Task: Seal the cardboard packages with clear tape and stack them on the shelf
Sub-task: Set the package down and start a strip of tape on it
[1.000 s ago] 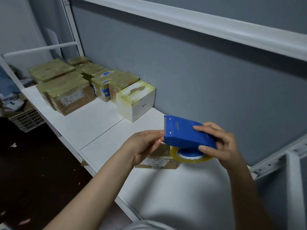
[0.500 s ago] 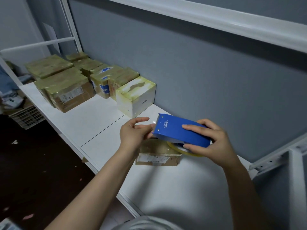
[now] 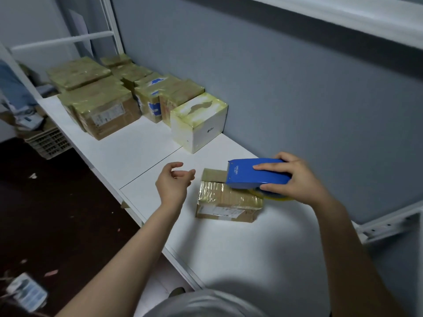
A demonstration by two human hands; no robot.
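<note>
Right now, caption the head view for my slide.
Right hand holds the blue tape dispenser over a small cardboard package; left hand hovers open beside it.

Looks like a small parcel-packing or stock room: white metal rack shelf (image 3: 142, 154) against a bare grey wall (image 3: 297, 99), white uprights (image 3: 112, 26) at the end and another shelf rail (image 3: 343, 17) overhead. Rows of tape-wrapped cardboard packages (image 3: 100, 110), some with shipping labels, line the shelf, plus one more labelled package (image 3: 226, 202) in front with a blue tape dispenser (image 3: 256, 173) over its far edge. Plastic crate (image 3: 49, 143) and loose papers sit beside the rack on a dark floor (image 3: 57, 213) with scattered scraps.
</note>
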